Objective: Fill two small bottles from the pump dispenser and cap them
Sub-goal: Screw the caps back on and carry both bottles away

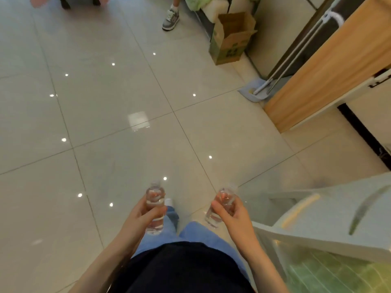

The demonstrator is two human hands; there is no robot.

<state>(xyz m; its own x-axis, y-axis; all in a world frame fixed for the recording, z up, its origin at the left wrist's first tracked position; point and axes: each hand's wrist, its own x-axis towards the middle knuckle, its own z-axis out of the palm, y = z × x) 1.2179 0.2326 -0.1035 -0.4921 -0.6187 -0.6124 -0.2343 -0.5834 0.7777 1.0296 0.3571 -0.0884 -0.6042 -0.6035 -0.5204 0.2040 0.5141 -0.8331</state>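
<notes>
Both hands were raised in front of the body at 6 o'clock in the view, well apart from each other, each wrapped round its own small clear bottle: the left hand (143,216) gripped the left bottle (155,194) round its middle and held it nearly upright, while the right hand (232,214) gripped the right bottle (225,196) with its neck tipped towards 1 o'clock. Carrying one per hand, necks uppermost, looked like a way to bring both along at once without spilling. Neither neck seemed to wear a cap, though the right one was smeared by motion blur and I could not be sure. A faint line across the left bottle hinted at liquid, but clear plastic over shiny tiled floor (105,115) made the fill level impossible to judge. No pump dispenser or loose caps showed anywhere, so filling or capping could not be placed. At 4 o'clock a pale glossy table (328,242) ran out of view, its top blurred. Towards 1 o'clock stood an open cardboard box (232,37), with a flat mop (257,93) leaning at 2 o'clock. At 12 o'clock another person's sneaker (171,16) appeared, the leg cut off by the edge
</notes>
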